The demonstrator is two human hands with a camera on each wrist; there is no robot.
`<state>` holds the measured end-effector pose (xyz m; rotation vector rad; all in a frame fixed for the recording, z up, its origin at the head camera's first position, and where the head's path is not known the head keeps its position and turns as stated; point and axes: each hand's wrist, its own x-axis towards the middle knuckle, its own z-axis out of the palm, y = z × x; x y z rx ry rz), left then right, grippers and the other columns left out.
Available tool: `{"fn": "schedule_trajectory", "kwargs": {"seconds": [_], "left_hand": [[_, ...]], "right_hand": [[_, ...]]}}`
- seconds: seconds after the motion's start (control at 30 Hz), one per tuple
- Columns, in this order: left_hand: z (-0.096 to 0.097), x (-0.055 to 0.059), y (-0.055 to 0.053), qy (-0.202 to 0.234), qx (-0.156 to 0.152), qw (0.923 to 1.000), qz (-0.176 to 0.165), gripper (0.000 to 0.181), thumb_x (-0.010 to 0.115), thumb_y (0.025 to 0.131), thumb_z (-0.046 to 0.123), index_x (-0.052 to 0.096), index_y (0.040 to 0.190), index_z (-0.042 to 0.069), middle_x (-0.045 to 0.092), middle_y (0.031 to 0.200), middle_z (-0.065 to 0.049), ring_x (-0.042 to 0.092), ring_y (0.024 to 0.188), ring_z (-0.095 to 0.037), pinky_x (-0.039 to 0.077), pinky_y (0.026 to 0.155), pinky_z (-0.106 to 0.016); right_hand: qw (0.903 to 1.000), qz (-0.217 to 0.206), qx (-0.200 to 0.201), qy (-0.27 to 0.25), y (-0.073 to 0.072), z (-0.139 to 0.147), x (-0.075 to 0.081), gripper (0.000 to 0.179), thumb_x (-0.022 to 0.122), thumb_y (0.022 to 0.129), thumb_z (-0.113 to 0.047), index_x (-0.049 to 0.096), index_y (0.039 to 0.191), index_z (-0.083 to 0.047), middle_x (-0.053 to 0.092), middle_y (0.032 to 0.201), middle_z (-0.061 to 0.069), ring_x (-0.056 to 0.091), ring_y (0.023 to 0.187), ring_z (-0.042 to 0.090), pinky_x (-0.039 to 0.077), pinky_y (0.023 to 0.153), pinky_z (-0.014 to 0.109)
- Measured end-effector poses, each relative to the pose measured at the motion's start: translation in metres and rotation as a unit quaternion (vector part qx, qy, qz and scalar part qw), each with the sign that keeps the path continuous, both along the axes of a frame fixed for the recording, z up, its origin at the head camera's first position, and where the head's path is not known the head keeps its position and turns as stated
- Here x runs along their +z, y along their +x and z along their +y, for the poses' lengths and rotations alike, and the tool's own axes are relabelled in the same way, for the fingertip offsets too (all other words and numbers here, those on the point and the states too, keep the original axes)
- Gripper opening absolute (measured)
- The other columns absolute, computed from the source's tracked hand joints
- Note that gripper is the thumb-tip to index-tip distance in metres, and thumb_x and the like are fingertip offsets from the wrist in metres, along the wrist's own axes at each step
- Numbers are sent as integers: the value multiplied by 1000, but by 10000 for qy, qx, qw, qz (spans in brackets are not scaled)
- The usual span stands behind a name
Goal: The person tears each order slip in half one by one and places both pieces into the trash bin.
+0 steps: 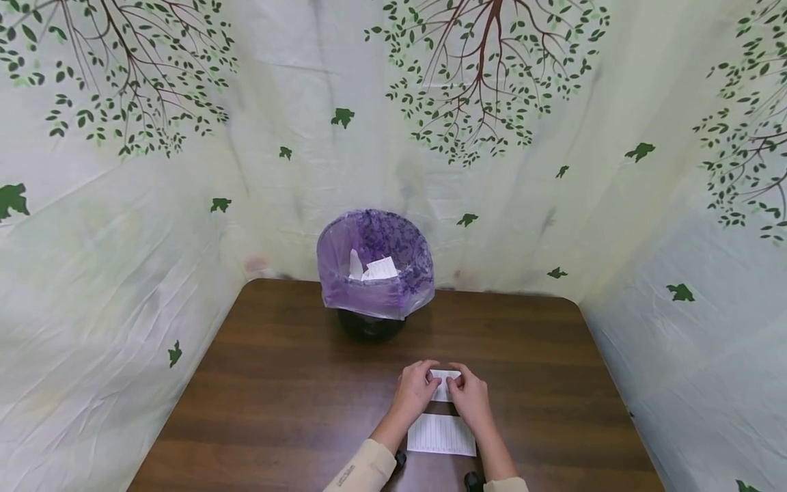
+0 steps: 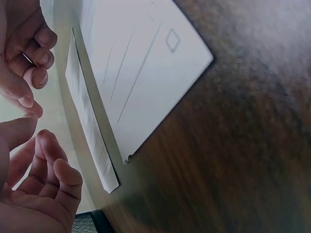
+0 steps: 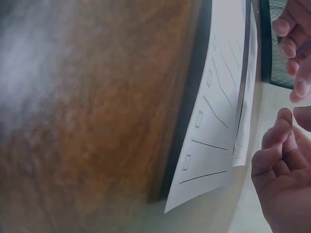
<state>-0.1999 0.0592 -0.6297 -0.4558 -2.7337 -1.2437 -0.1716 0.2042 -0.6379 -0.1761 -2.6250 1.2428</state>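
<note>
Two lined white paper sheets are on the brown table. The nearer sheet is wide and lies below the wrists in the head view. The farther sheet shows between the hands, its sides hidden behind them. Over its left side is my left hand, fingers loosely bent and thumb apart from the index finger. My right hand mirrors it on the other side. In the left wrist view, both hands are above the farther sheet, fingertips close together. Nothing shows between the fingers.
A black bin with a purple bag over its rim stands at the back of the table. White paper pieces lie in the bag. Behind and beside the table hangs a pale cloth with leaf prints.
</note>
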Motion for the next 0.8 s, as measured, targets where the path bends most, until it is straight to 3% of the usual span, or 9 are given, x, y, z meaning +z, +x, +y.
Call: {"fn": "schedule_trajectory", "kwargs": {"seconds": [0.23, 0.43, 0.67, 0.8], "left_hand": [[5, -1, -5, -206, 152, 9996, 142, 25, 84, 90, 11, 79, 114, 8, 61, 75, 3, 50, 67, -7, 44, 61, -22], [11, -6, -6, -409, 157, 9990, -8, 25, 83, 90, 12, 79, 114, 6, 61, 76, 4, 51, 68, -7, 46, 62, -22], [13, -13, -7, -365, 260, 9990, -69, 24, 84, 90, 11, 80, 114, 8, 60, 76, 4, 51, 68, -7, 46, 63, -22], [12, -15, -7, -337, 339, 9989, -41, 23, 84, 89, 9, 80, 111, 7, 60, 75, 2, 50, 67, -8, 45, 62, -23]], "right_hand": [[9999, -25, -3, 146, -6, 1, -4, 29, 73, 95, -6, 73, 123, -2, 62, 68, -1, 49, 59, 6, 41, 57, 22], [9997, -1, -9, 228, -7, 1, -7, 29, 74, 93, -5, 72, 122, -2, 62, 67, 0, 49, 58, 7, 41, 56, 24], [9995, 18, 107, 310, -7, 0, -10, 32, 74, 92, -4, 71, 124, 0, 61, 67, 0, 48, 58, 7, 41, 55, 25], [9991, -189, 119, 367, -9, -1, -9, 33, 73, 93, -6, 71, 126, -1, 61, 70, 1, 49, 60, 10, 41, 57, 27]]}}
